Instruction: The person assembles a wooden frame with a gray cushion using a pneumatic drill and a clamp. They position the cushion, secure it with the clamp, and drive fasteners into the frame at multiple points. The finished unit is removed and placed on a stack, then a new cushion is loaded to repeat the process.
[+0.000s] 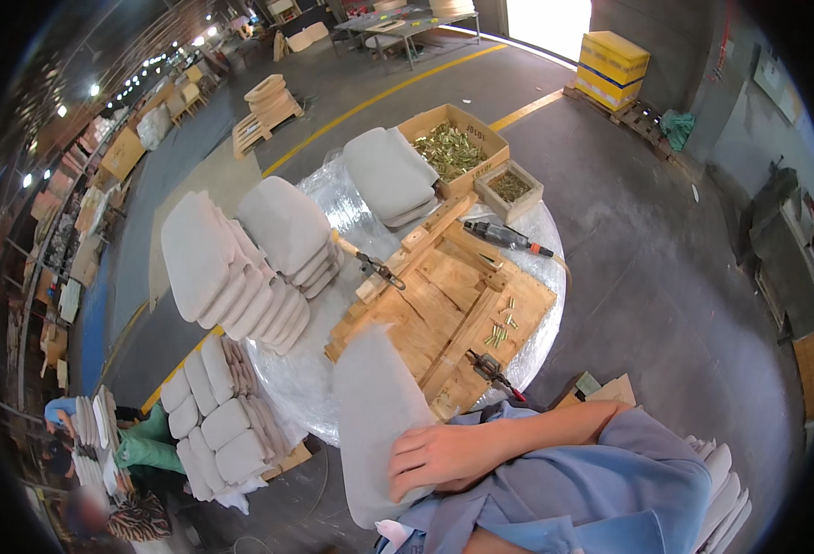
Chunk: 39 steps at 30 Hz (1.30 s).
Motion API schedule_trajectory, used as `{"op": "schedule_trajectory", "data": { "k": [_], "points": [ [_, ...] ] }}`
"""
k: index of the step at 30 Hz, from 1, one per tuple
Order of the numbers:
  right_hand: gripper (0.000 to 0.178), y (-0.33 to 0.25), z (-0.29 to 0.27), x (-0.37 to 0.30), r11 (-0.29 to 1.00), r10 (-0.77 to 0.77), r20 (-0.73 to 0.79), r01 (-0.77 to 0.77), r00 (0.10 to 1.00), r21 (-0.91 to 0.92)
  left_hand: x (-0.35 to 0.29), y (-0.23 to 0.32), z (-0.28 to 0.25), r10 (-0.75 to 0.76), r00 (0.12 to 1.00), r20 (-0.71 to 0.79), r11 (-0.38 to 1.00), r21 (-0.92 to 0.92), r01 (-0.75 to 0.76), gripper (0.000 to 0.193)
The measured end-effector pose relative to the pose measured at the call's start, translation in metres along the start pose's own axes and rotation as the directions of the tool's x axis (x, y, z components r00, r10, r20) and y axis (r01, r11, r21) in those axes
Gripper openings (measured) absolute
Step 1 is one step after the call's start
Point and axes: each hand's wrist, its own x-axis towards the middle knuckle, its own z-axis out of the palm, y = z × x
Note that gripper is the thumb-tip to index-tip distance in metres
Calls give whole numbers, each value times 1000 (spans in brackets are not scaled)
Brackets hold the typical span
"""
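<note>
A grey seat pad (370, 415) stands tilted at the near edge of the round, plastic-wrapped table (547, 242). My right hand (435, 459) lies across its right side with fingers curled against it. At the pad's lower edge, a pale patch at the bottom of the view may be part of my left hand; its fingers are hidden. Beyond the pad lies a wooden jig (444, 286) with raised rails. Two toggle clamps, the left clamp (381, 270) and the near clamp (492, 371), are fixed on it. Several brass-coloured inserts (499, 331) lie loose on its board.
A power screwdriver (507, 237) rests at the jig's far side. Behind it are a carton (453, 148) of brass-coloured pieces and a smaller box (510, 188). Stacked pads (232, 268) stand on the left, more pads (222, 415) lower down. A yellow box (613, 69) sits on a pallet.
</note>
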Motion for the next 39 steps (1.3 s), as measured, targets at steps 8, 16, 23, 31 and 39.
{"op": "schedule_trajectory", "data": {
  "k": [8, 16, 23, 31, 39],
  "points": [
    [63, 5, -8, -56, 971, 179, -345, -222, 921, -90, -19, 20, 21, 88, 995, 50, 995, 49, -90, 69],
    [81, 34, 11, -97, -30, 833, 224, -362, 507, 932, -10, 47, 48, 135, 981, 138, 986, 78, -147, 71],
    [86, 78, 37, -138, -152, 846, 170, -76, 505, 985, 28, 85, 88, 180, 945, 274, 973, 90, -212, 74],
    [76, 155, 13, -146, -108, 915, -26, 305, 404, 946, 78, 129, 158, 219, 836, 502, 925, 166, -342, 76],
    [69, 248, -181, -64, 386, 794, -541, 457, 277, 801, 111, 131, 146, 401, 789, 465, 683, 422, -596, 58]
  ]
}}
